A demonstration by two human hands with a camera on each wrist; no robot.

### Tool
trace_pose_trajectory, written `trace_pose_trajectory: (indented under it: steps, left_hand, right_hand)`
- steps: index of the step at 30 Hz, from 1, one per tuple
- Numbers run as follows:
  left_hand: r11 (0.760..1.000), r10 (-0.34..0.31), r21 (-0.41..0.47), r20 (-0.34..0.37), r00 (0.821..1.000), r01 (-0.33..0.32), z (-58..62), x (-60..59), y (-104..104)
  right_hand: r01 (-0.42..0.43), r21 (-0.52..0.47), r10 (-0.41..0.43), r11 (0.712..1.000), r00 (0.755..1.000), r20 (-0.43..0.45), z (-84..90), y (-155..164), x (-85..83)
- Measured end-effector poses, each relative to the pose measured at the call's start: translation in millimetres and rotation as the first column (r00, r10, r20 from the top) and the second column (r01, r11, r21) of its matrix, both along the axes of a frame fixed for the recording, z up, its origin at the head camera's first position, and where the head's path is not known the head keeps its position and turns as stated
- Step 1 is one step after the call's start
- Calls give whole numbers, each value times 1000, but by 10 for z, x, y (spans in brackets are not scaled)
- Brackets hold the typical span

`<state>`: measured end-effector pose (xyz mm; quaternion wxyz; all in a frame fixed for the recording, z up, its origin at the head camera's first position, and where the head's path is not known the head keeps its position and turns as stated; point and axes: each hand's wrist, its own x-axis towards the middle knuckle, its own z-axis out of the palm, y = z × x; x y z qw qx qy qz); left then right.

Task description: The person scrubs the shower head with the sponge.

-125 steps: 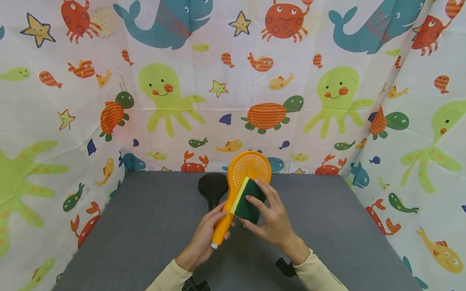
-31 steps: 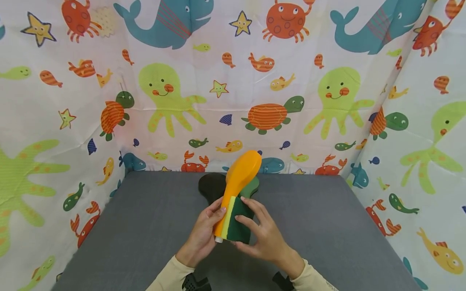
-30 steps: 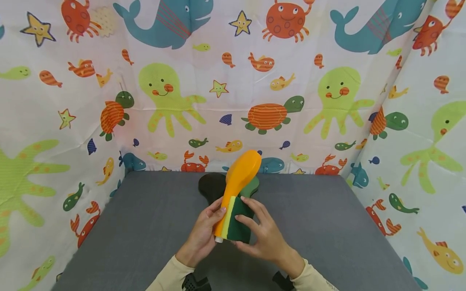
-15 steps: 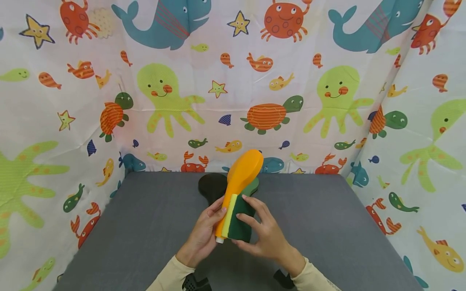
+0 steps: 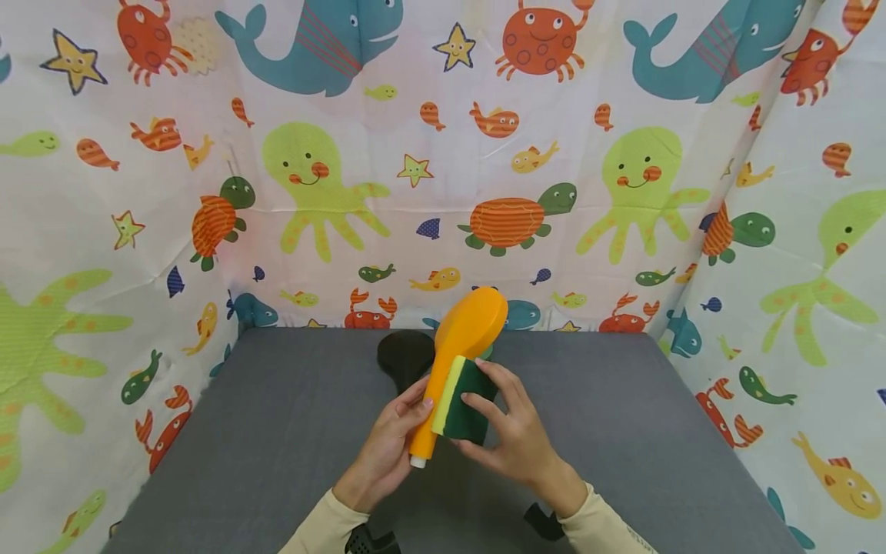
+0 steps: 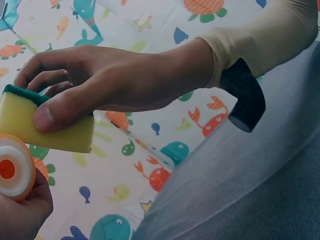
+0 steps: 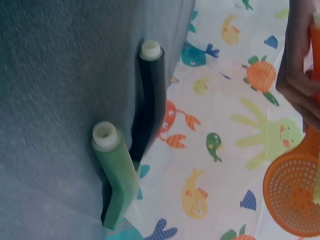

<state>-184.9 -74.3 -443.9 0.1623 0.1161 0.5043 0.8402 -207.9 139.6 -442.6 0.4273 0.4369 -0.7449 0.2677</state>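
Left hand (image 5: 391,446): fingers wrapped round the handle of the orange shower head (image 5: 457,346), held up off the table (image 5: 277,431), head end tilted away and to the right, back side facing the head camera. In the left wrist view the handle's white-ringed end sits in the left palm. Right hand (image 5: 515,435): thumb and fingers pinch the sponge (image 5: 462,392), green side out, yellow side pressed against the shower head's neck, just right of the handle. In the right wrist view the perforated face (image 7: 295,187) points away from the person. Beyond the hands, near the table's far edge: a black shower head (image 5: 404,355) and a green shower head (image 7: 116,175) lie side by side, touching, handles toward the person; the green one is mostly hidden behind the orange one in the head view. Sea-animal curtain (image 5: 332,192) behind and on both sides.
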Motion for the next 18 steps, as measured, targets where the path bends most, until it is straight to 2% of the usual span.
trace_pose_trajectory:
  steps: [5,18]
  left_hand:
    - [999,8,-42,-15,1000,-9,9,15,-12]
    - [992,70,-109,15,997,-68,20,29,-58]
  right_hand:
    - [22,-29,-23,999,1000,-20,51,49,-37]
    - [68,-86,-69,994,998,-14,142,193,-87]
